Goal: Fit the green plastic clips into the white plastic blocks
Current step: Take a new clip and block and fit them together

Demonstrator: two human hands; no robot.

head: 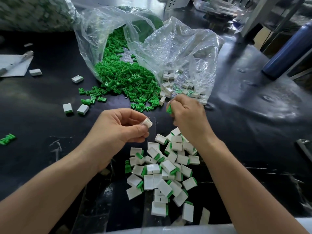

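Closest to the person, on the black table (253, 132), lies a loose pile of finished blocks (166, 174), white shells tumbled every which way, most with a green edge showing at one end. Just above that pile the two bare forearms reach in. The left hand (118, 127) is curled, pinching a single white block (146, 123) between thumb and fingertips, the block tilted and held clear of the table. The right hand (187, 115) is closed in a loose fist around a green clip (169, 109), which pokes out on the side facing the other hand; clip and block are near each other but apart. Off to the left, two stray blocks (67, 108) sit side by side, each with a green edge at its near end, and a lone clip (7, 139) lies near the table's left edge. Beyond the hands a heap of green clips (128, 80) spreads over the table, spilling from the mouth of a clear bag (101, 31) lying on its side, with a few clips scattered off its left fringe. Right beside it a second clear bag (185, 48), crumpled and open toward the person, holds empty white blocks (168, 86), some of them touching the edge of the green heap. Further left are two more single blocks (77, 79) and a sheet of paper (13, 65). At the far left rests a bulging bag of greenish parts (33, 12), blurred, and at the far right a dark blue bottle (290, 49) leans at a slant.
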